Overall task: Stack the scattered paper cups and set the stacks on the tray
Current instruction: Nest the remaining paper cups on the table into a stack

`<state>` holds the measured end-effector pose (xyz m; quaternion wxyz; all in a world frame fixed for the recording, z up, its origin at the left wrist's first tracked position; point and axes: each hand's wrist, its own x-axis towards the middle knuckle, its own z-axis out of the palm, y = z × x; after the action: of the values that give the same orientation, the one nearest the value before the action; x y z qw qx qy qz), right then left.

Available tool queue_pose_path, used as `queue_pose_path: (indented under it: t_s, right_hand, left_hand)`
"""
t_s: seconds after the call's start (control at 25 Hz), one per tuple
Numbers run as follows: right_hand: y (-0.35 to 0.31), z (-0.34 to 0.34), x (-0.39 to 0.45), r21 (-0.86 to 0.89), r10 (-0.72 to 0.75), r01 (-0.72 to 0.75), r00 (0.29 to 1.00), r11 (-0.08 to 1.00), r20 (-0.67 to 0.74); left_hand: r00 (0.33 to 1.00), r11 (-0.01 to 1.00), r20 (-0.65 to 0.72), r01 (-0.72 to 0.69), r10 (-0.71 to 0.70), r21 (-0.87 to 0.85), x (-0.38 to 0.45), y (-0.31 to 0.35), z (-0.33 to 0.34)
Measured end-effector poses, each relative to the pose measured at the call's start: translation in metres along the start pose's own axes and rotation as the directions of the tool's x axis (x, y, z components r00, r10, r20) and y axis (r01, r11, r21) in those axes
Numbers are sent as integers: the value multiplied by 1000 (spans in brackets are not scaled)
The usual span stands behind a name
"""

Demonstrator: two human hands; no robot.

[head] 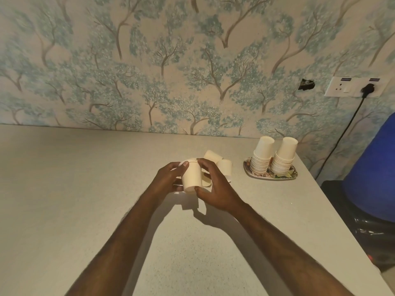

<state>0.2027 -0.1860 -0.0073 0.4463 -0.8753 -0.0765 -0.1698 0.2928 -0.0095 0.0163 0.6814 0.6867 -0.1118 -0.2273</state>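
Head view, middle of the frame: both hands are on one paper cup (191, 177) held just above the table (64, 189). The left hand (168, 178) wraps it from the left with the thumb up near the rim, and the right hand (215, 189) pinches it from the right, thumb down by the base and a finger on the rim. It's upright, mouth up, and looks like it's sitting over at least one more cup (a second rim peeks out at the top, hard to be sure).

So I'd say this is mid-stacking, with a small stack being built in hand. Two loose cups (220, 163) are lying just behind the hands, right of center, and something flat and pale sits under the hands, can't tell what.

The tray (248, 170) is off to the right with two tall upside-down stacks (272, 157) already on it, so most of the job looks done. Next move probably means freeing one hand to grab a loose cup and lining up its rim squarely, since these thin cups crumple if squeezed.
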Motion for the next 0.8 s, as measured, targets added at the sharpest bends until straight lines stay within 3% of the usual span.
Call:
queue_pose_path:
  t_s: [0.2, 0.6, 0.8]
  right_hand:
    - [-6, 18, 10, -80, 13, -28, 983, 996, -181]
    - [-1, 16, 17, -57, 52, -44, 988, 997, 143]
    - [17, 29, 16, -97, 255, -250, 966, 963, 43]
  left_hand:
    - [999, 997, 20, 35, -34, -74, -5, -11, -2]
    - [993, 996, -81, -87, 87, 8, 11, -16, -24]
    - [980, 983, -193, -86, 53, -162, 18, -23, -37]
